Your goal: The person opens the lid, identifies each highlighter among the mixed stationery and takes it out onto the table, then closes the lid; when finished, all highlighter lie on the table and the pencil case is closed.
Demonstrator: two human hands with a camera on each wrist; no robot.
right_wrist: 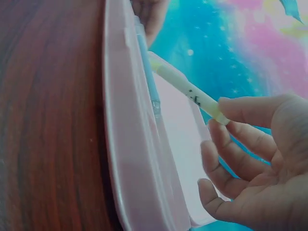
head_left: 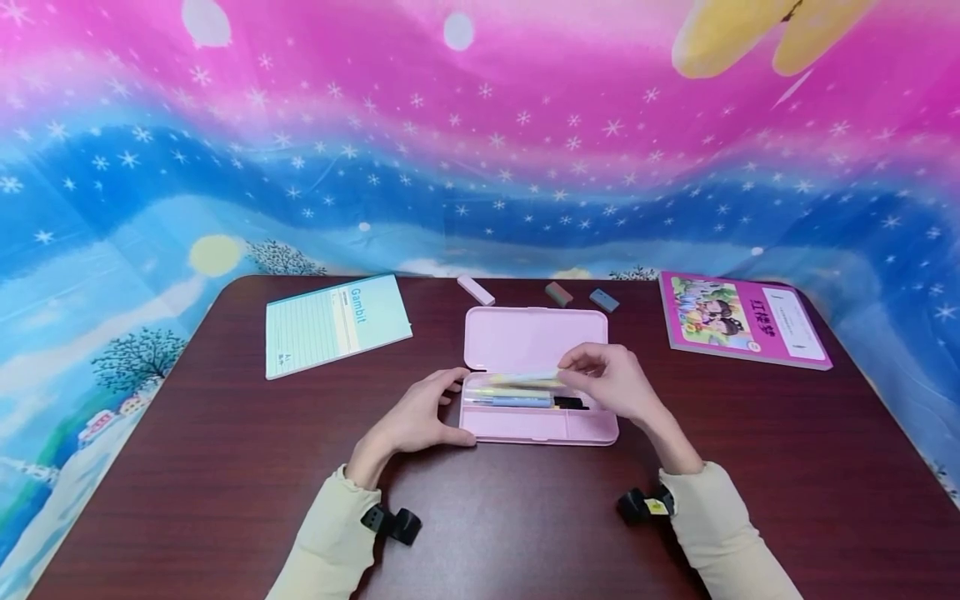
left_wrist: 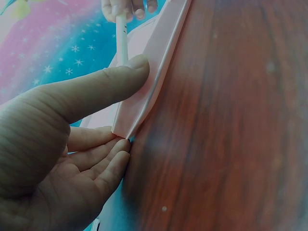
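A pink pencil case (head_left: 517, 427) lies on the table with its lid (head_left: 536, 337) raised toward the back. My left hand (head_left: 420, 417) grips the case's left end, thumb at the near corner and fingers round the far side. Above the case, my right hand (head_left: 611, 379) pinches one end of a whitish marker with yellow ends (right_wrist: 190, 91) between thumb and fingertips. The marker slants over the long compartment; its other end points toward the left end. Inside that compartment lies a blue pen (head_left: 521, 402) beside something black (head_left: 572, 403).
Behind the case lie a pale pink block (head_left: 476, 290), a red-and-green eraser (head_left: 558, 293) and a blue-grey eraser (head_left: 603, 300). A light green notebook (head_left: 337, 325) is at the back left, a pink book (head_left: 742, 321) at the back right. A printed cloth (head_left: 480, 167) hangs behind the table.
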